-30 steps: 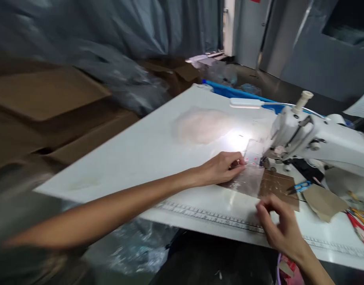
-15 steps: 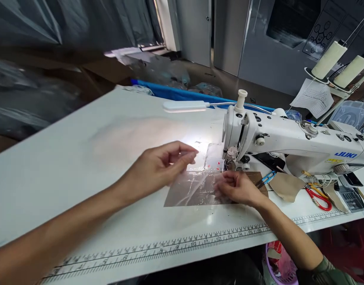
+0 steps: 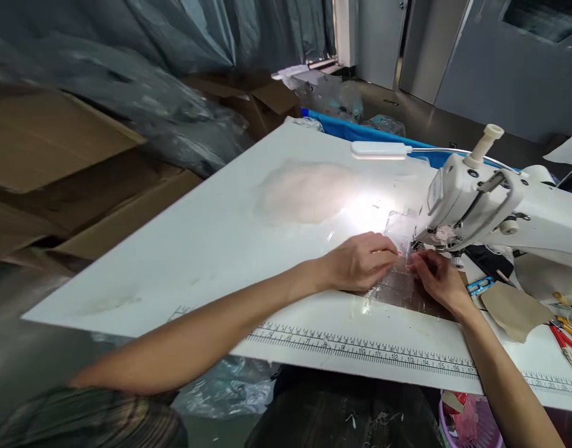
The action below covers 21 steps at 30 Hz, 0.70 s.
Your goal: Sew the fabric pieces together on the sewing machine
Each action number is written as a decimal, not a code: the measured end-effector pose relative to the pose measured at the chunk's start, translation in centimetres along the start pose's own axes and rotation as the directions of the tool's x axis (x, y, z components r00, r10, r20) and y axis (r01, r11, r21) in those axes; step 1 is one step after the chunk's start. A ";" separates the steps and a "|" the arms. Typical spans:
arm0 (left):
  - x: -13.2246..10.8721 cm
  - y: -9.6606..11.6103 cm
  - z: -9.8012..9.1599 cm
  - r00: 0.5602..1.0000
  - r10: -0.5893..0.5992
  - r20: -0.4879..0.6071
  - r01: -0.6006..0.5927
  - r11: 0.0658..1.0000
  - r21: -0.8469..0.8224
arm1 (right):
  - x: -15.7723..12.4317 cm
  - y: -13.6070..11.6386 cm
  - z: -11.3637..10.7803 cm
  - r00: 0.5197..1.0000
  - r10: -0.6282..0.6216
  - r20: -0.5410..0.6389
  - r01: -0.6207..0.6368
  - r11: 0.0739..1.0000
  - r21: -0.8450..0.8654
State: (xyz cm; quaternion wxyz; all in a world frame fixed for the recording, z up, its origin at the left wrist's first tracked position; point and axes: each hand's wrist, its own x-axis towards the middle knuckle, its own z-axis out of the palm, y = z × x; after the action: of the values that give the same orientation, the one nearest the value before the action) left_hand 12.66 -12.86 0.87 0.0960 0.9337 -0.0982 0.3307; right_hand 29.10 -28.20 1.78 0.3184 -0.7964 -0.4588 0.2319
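Both hands are at the needle end of a white sewing machine (image 3: 477,199). My left hand (image 3: 367,261) has its fingers pinched on the edge of a clear plastic sheet (image 3: 395,286). Just right of it, below the needle area, my right hand (image 3: 438,277) pinches the same sheet with thumb and forefinger. The sheet lies over a brown piece (image 3: 426,303) on the white table (image 3: 221,249). Small red marks show between the hands.
A white lamp (image 3: 380,150) lies behind the hands. Right of my right hand are a blue thread snipper (image 3: 480,285), a tan scrap (image 3: 516,309) and red-handled scissors (image 3: 566,342). A printed ruler (image 3: 360,351) runs along the front edge. Cardboard boxes (image 3: 48,137) stand left.
The view has swung left, so the machine sits further right. My left hand has closed in toward my right hand and turned its back upward. My right hand is nearer the needle.
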 end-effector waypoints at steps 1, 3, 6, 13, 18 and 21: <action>0.1 0.3 0.3 0.999 0.017 0.049 -0.016 1.000 -0.014 | -0.2 0.0 -0.2 1.000 -0.008 -0.010 0.007 1.000 -0.023; 0.2 0.5 0.7 0.988 0.014 0.152 -0.014 1.000 -0.003 | -0.7 -0.1 -0.3 0.999 -0.030 -0.034 0.027 0.996 -0.079; 0.6 -0.1 1.0 0.948 -0.025 0.317 0.008 0.998 0.055 | -1.5 -0.1 0.0 0.994 -0.077 -0.080 0.066 0.989 -0.129; 1.2 -0.8 1.0 0.975 -0.098 0.201 0.074 0.990 0.121 | -2.4 0.1 1.0 0.956 -0.247 -0.157 0.169 0.903 -0.395; 1.1 1.6 2.1 0.996 -0.089 -0.025 0.092 0.981 0.169 | -2.9 -0.7 1.3 0.943 -0.320 -0.090 0.213 0.792 -0.573; 1.0 1.4 2.7 0.996 -0.086 0.008 0.085 0.992 0.091 | -3.1 -0.7 1.3 0.933 -0.353 -0.064 0.254 0.776 -0.577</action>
State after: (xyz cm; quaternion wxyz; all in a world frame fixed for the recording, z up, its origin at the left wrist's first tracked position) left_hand 14.71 -14.99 -0.39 0.0669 0.9424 -0.0434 0.3250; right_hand 26.38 -30.25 1.68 0.1420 -0.7861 -0.6006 -0.0354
